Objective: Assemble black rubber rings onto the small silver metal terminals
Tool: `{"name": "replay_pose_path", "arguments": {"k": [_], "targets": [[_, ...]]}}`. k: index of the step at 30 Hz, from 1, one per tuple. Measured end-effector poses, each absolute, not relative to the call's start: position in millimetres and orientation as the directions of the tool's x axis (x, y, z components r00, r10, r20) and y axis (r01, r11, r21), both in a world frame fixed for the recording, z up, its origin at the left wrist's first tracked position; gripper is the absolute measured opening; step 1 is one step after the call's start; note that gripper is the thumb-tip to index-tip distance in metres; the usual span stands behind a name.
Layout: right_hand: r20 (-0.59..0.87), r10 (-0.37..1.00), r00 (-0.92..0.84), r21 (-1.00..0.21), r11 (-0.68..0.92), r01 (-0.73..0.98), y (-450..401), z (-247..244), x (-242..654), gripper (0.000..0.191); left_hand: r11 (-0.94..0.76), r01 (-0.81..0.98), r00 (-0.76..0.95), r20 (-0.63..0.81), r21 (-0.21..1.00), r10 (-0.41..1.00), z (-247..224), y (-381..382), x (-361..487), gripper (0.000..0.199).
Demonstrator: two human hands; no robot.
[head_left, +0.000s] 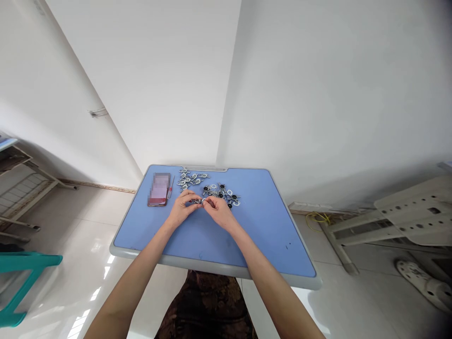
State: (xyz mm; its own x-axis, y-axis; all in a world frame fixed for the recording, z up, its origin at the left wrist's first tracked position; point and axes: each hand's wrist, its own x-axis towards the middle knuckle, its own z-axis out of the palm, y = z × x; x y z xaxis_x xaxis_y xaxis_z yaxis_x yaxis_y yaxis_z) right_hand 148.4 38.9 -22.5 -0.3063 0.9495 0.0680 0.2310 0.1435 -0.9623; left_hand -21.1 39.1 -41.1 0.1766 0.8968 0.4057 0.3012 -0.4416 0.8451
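Over the middle of the blue desk [219, 240], my left hand [183, 205] and my right hand [218, 210] meet. My left hand pinches a small metal part [197, 201]. The fingers of my right hand are closed at the right end of that part; what exactly they grip is too small to tell. Just beyond my right hand lies a pile of metal parts with black round pieces [221, 192]. Behind my left hand is a second group of small silver metal parts [189, 179], without black pieces showing.
A phone [159, 189] lies at the desk's left, beside a thin tool with a red section [170, 187]. White walls stand behind the desk. A teal stool [30, 263] is at the left, a metal-legged frame [342, 235] and a shoe [422, 282] at the right.
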Motion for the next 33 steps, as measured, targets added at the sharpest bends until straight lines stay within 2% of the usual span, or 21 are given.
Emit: {"name": "replay_pose_path", "arguments": {"k": [6,18,23,28,33], "targets": [[0.148,0.972,-0.183,-0.931,0.2,0.306,39.3,-16.9,149.7,0.02,-0.41,0.243,0.231,0.359,0.879,0.904,-39.6,35.0,-18.9,0.028],[0.173,0.95,-0.261,-0.899,0.261,0.353,39.9,-20.3,149.6,0.023,-0.147,0.052,0.217,0.133,0.988,0.967,-43.1,39.5,-20.8,0.03],[0.232,0.92,-0.316,-0.854,0.348,0.387,38.2,-17.8,153.0,0.022,-0.045,-0.02,0.239,0.049,0.999,0.97,-44.3,39.1,-21.7,0.036],[0.281,0.873,-0.4,-0.79,0.447,0.419,39.5,-18.9,157.7,0.021,-0.024,-0.049,0.3,0.038,0.999,0.953,-43.5,37.8,-20.3,0.037],[0.264,0.892,-0.368,-0.803,0.414,0.429,40.9,-19.5,158.7,0.023,-0.083,-0.046,0.235,0.091,0.996,0.968,-45.5,36.9,-16.6,0.036]]}}
